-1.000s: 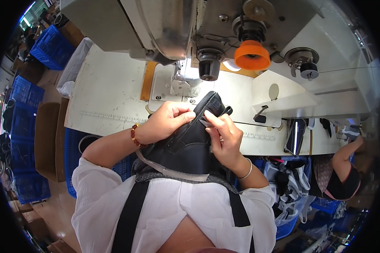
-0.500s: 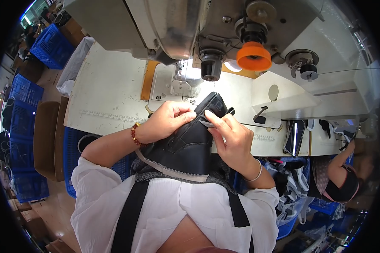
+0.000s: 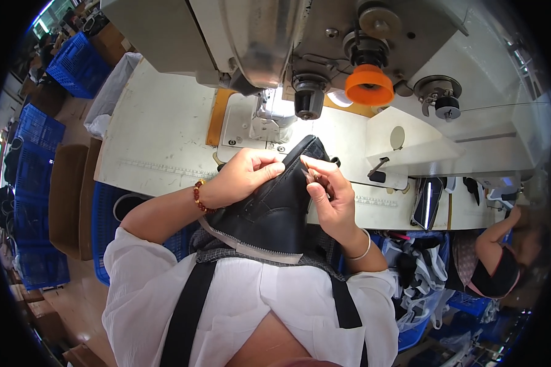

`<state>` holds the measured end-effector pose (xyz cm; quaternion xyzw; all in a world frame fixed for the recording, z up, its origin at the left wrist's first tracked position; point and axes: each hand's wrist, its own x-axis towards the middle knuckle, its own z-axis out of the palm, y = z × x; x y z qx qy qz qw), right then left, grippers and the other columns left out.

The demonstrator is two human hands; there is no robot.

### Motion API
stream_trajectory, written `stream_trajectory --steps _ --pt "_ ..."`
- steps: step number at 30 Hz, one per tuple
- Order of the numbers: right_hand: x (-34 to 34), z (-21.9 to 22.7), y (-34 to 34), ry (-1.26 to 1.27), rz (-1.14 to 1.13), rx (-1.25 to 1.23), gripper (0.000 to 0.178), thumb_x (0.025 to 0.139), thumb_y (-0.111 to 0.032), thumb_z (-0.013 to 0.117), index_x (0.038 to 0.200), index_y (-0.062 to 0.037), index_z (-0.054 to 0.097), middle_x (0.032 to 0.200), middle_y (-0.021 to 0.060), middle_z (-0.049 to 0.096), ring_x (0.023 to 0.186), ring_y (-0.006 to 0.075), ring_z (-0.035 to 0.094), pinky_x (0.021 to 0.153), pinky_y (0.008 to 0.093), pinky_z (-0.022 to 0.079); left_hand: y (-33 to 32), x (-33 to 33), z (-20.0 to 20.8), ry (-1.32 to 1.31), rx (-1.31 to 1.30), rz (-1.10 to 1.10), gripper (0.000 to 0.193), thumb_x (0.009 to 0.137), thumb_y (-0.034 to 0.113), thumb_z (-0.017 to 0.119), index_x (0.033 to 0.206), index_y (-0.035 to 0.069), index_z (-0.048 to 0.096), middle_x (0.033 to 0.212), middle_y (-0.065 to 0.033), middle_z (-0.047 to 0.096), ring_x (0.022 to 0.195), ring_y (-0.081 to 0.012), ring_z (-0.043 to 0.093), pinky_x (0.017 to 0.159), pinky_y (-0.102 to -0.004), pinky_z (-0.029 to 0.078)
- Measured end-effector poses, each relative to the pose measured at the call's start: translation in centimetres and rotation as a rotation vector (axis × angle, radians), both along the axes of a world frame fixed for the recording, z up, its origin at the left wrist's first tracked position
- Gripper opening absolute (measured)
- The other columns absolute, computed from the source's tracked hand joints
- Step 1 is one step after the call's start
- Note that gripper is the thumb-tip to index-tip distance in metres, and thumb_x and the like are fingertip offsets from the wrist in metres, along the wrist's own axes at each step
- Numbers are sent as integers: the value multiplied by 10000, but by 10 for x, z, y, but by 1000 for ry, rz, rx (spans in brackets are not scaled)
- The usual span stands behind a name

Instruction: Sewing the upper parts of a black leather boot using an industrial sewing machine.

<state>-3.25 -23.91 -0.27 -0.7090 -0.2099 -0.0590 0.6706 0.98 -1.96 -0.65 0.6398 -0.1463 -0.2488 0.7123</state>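
A black leather shoe upper (image 3: 280, 223) with a pale, toothed lower edge lies between my hands, at the table's front edge and against my lap. My left hand (image 3: 242, 177) is closed on it, thumb and fingers pinching beside the long seam. My right hand (image 3: 332, 192) is at the other side of that seam, its fingertips touching or very close to the upper. In its curled fingers sits a small pointed metal tool (image 3: 306, 174); most of it is hidden, so its exact kind cannot be told.
Over the table (image 3: 159, 122) stands a sewing machine (image 3: 257, 37) with an orange cup-shaped part (image 3: 369, 85) and a lit needle area. Blue crates (image 3: 40, 202) and a cardboard box (image 3: 73, 202) stand left. At right are a bin of cut pieces (image 3: 419, 263) and another person's arm (image 3: 493, 235).
My right hand has drawn its fingers in and turned, and the flat blade seen along the upper now shows only as a short point. My left hand keeps its pinch on the upper.
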Motion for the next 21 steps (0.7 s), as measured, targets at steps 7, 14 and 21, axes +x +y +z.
stream_trajectory --steps 7,14,21 --pt "-4 15 -2 -253 -219 -463 364 873 -52 717 1230 -54 644 838 67 641 637 182 628 594 299 508 6 1 8 26 57 -47 204 1041 145 561 1095 -26 658 968 14 665 868 -29 572 763 -213 486" --pt "-5 15 -6 -449 -295 -704 411 808 -99 760 1210 -107 679 793 49 592 603 203 594 543 340 465 4 0 9 38 50 -47 232 1043 139 549 1158 -33 654 1042 -15 687 933 -54 612 842 -228 516" --pt "-8 20 -7 -456 -326 -777 440 816 -123 759 1249 -133 685 769 27 562 598 183 581 536 327 455 1 -3 16 77 -10 -21 178 1035 147 579 1047 -12 657 921 27 662 850 -15 575 750 -197 497"
